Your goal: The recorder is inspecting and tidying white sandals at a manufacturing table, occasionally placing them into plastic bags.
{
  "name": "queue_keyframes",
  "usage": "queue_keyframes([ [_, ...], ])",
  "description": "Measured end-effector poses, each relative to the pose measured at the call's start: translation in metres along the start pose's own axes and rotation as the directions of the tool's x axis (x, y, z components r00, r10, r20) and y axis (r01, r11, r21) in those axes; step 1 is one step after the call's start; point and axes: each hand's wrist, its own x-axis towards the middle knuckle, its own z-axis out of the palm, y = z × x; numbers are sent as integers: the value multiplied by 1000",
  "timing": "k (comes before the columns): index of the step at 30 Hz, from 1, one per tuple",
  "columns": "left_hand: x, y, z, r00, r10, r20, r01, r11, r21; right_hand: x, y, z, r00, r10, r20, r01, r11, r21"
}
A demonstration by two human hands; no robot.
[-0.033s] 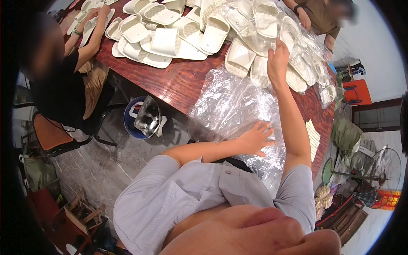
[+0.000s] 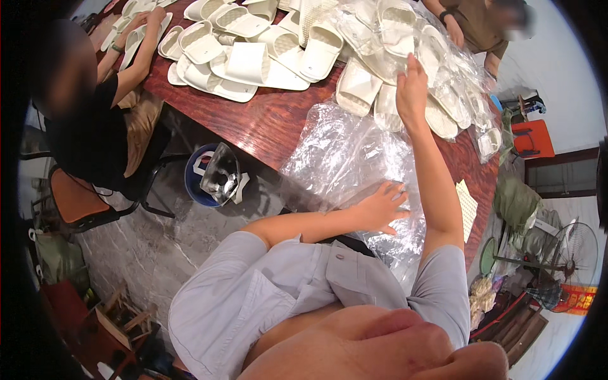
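Observation:
My left hand (image 2: 380, 208) lies on clear plastic bags (image 2: 348, 152) at the table's near edge, its fingers spread and nothing gripped. Farther forward, my right hand (image 2: 413, 92) reaches with fingers stretched out onto a heap of cream slippers in clear bags (image 2: 437, 88). Its fingertips are over a bagged slipper (image 2: 398, 28), and I see no grip on it. Left of that heap is a pile of cream slippers without bags (image 2: 247, 63).
A red-brown wooden table (image 2: 209, 117) carries everything. One person (image 2: 82, 120) sits at the left, hands on a slipper; another (image 2: 475, 28) is at the far right. A blue bin (image 2: 201, 183) stands on the floor, and a fan (image 2: 567, 253) at the right.
My right hand has shifted a tiny bit to the left and forward over the bagged slippers. My left hand stays where it was.

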Motion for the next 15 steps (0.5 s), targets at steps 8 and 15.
queue_keyframes([
  [8,0,0,1,999,1,-33,-1,1000,-5,37,22,29,988,133,-73,-131,991,28],
  [15,0,2,-6,999,1,33,-2,1000,28,117,110,81,983,183,0,-176,943,-283],
])
